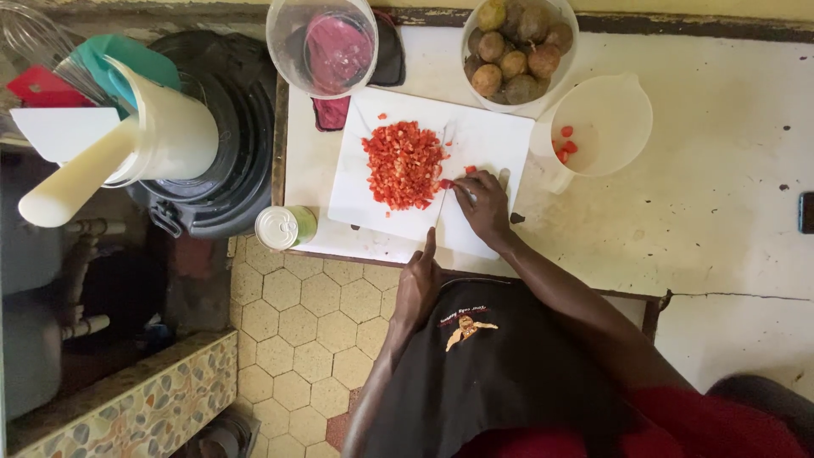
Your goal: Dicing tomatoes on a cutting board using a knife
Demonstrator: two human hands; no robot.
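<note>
Lying in a heap of small red cubes, diced pepper (404, 164) covers mid white cutting board (428, 174) | right hand (485, 206) pinches one red piece at heap's edge | left hand (417, 287) grips knife (440, 191), forefinger extended | bowl of brownish round fruit (518, 49) and white jug (604, 125) just beyond.

This is a home kitchen. A white cutting board (428, 170) with diced red vegetable (404, 164) lies on a worn counter (712, 203). Bowls, a whisk (34, 38) and a tiled floor (297, 331) surround it.
</note>
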